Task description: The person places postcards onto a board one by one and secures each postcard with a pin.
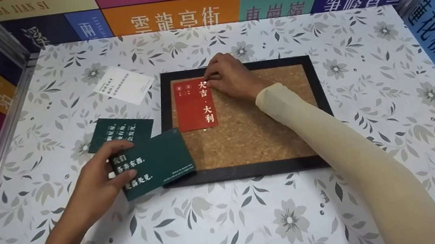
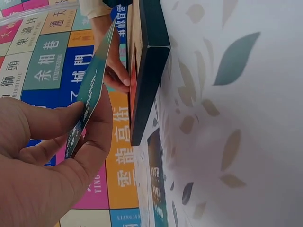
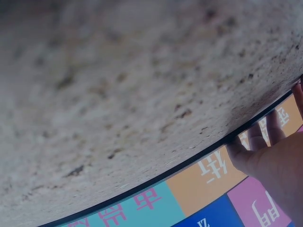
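Observation:
A red card (image 1: 194,105) with white characters lies on the upper left of a black-framed cork board (image 1: 261,133). At the card's top right corner, the thumb and index finger of my right hand (image 1: 232,76) come together and pinch; anything small between them is hidden. My left hand (image 1: 101,179) holds a dark green card (image 1: 159,159) with white lettering, thumb on top and fingers beneath. This card is raised and overlaps the board's lower left corner in the head view. In the left wrist view, the green card (image 2: 97,78) appears nearly edge-on.
Left of the board, another green card (image 1: 121,128) lies on the flower-patterned table (image 1: 231,229), partly behind my left hand. Beyond it is a white card (image 1: 124,85) with dark text. Colourful panels with large characters (image 1: 174,18) border the table's back and sides.

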{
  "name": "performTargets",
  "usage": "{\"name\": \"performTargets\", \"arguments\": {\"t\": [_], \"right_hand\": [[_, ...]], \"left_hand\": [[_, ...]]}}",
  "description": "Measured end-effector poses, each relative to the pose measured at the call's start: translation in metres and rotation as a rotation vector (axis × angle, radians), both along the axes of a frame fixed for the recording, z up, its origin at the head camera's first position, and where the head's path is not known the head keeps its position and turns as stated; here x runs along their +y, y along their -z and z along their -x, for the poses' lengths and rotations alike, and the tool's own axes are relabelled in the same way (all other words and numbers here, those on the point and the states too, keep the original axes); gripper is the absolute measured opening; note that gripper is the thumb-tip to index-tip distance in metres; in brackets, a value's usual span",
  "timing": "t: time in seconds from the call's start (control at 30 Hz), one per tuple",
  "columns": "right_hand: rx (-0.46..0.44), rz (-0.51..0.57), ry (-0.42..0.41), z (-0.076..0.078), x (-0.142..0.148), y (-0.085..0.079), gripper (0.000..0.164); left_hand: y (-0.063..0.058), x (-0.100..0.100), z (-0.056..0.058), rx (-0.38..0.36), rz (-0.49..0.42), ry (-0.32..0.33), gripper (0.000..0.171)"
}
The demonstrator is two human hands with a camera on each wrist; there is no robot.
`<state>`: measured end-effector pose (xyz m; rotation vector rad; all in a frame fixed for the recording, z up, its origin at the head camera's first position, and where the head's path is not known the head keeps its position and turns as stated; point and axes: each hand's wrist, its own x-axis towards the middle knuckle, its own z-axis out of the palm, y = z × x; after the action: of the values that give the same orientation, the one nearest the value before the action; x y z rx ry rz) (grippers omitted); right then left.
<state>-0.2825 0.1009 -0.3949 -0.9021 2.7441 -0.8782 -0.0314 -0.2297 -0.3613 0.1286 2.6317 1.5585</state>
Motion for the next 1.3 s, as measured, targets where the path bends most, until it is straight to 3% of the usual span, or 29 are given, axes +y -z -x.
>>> {"name": "performTargets", "arguments": {"t": [0.2,0.5,0.77,1.17,1.3], "right_hand": [[-0.031,-0.005,0.023,-0.001,-0.001,0.000,0.020],[-0.047,-0.004,0.033,-0.002,0.000,0.000,0.020],[-0.038,0.004,0.017,-0.002,0.000,0.000,0.020],[-0.023,-0.010,0.005,0.000,0.001,0.001,0.021],[-0.038,-0.022,0.022,-0.001,0.001,0.000,0.022]], "left_hand": [[-0.001,0.012,0.012,0.027,0.019,0.024,0.054],[0.002,0.031,0.030,0.032,-0.035,0.080,0.054],[0.003,0.044,0.042,0.033,-0.002,0.079,0.053],[0.014,0.067,0.059,0.019,-0.060,0.148,0.054],[0.017,0.073,0.064,0.018,-0.037,0.160,0.054]]}}
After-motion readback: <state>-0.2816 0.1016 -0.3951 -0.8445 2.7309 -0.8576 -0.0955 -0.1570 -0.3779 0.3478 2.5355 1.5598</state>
